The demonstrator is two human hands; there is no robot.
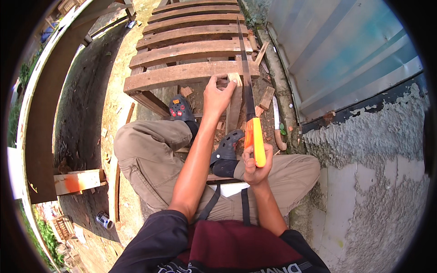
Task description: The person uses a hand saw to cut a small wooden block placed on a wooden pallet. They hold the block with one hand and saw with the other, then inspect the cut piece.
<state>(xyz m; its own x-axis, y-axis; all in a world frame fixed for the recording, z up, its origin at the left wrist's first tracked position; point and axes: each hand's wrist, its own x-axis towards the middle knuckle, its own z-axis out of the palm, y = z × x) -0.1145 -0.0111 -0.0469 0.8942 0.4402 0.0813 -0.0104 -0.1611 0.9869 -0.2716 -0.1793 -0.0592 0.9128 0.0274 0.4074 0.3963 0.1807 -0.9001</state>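
My right hand [257, 164] is closed around the yellow and orange handle [258, 141] of a hand saw. Its long dark blade [247, 84] points away from me, past the right end of the nearest bench slat. Just left of the blade stands a narrow wooden piece [234, 107], its upper end level with that slat. My left hand [218, 95] grips this piece near the top, thumb on its end and fingers curled at the slat edge. Whether the saw teeth touch the wood, I cannot tell.
A slatted wooden bench [189, 50] extends ahead. Right of my feet lie a long knife [276, 118], wood offcuts [266, 98] and chips. A corrugated metal sheet [337, 54] and rough wall [364, 182] border the right. At left are a wooden frame [43, 100] and a can [104, 220].
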